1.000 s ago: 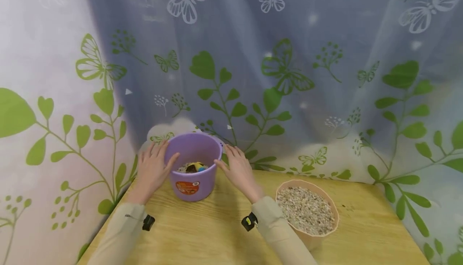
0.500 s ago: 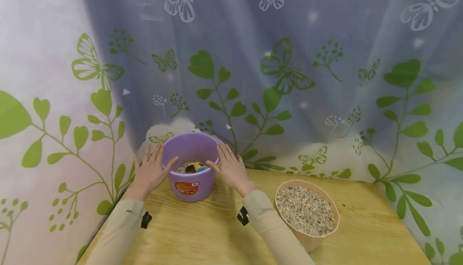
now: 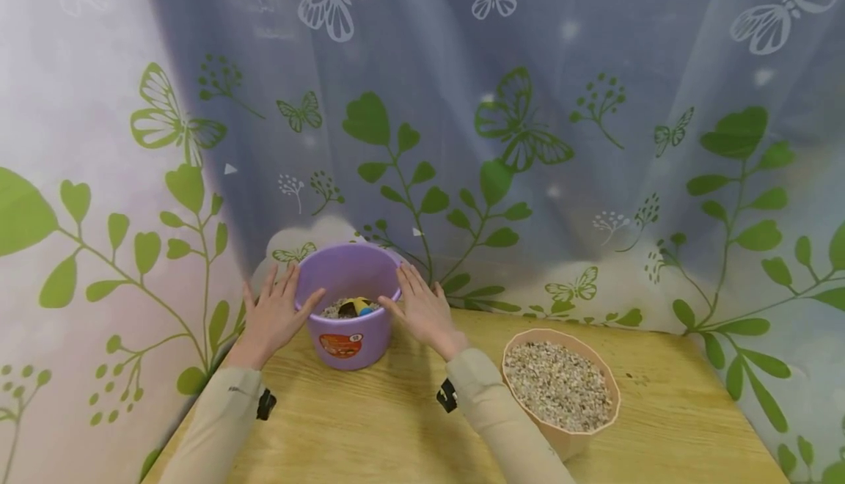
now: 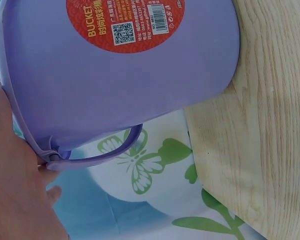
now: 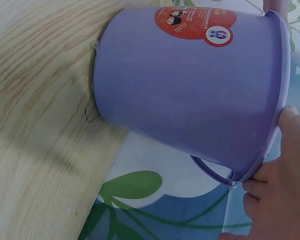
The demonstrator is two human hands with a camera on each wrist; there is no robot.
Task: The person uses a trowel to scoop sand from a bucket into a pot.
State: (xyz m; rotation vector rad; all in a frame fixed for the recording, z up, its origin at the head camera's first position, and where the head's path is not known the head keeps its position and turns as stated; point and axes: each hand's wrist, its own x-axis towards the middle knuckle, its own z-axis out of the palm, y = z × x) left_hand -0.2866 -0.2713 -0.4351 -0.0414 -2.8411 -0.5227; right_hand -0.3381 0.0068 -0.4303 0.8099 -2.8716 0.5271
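A purple plastic bucket (image 3: 353, 334) with an orange-red label stands upright on the table in the head view. Inside it, a yellow, dark and blue object (image 3: 356, 306) of unclear kind lies on pale grains. My left hand (image 3: 269, 319) touches the left side of the bucket's rim, fingers extended and thumb at the near edge. On the opposite side my right hand (image 3: 425, 315) touches the rim with straight fingers. The right wrist view shows that thumb on the rim and the other fingers beside the hanging handle (image 5: 212, 172). Both wrist views show the bucket's outer wall.
To the right, beside my right forearm, a peach-coloured tub (image 3: 561, 436) holds a heap of pale mixed grains (image 3: 557, 385). The wooden table (image 3: 350, 433) meets a curtain (image 3: 436, 139) printed with leaves and butterflies, close behind the bucket.
My right hand has shifted slightly left, nearer the bucket's side, and my left hand's fingers have spread a little. Over the last half second almost nothing has moved.
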